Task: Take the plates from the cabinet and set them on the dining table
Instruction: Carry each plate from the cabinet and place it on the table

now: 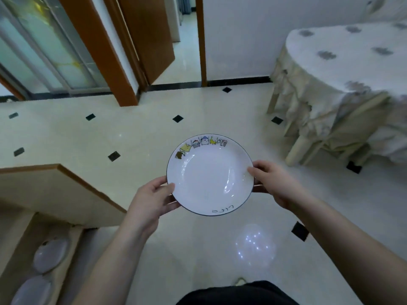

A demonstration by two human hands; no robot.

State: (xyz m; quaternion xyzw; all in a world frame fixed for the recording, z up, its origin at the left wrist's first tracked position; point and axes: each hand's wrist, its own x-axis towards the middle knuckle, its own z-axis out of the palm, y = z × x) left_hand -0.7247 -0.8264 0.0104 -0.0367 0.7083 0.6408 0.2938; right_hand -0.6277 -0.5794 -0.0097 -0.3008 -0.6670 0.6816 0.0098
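A white plate with a dark rim and small cartoon figures along its far edge is held level above the tiled floor. My left hand grips its left edge and my right hand grips its right edge. The dining table, covered with a pale flower-patterned cloth, stands at the upper right, apart from the plate. At the lower left the open cabinet shows two more plates lying inside.
The cabinet door swings out to my left. A wooden door frame and a glass sliding door stand at the far left. A stool leg pokes out under the tablecloth.
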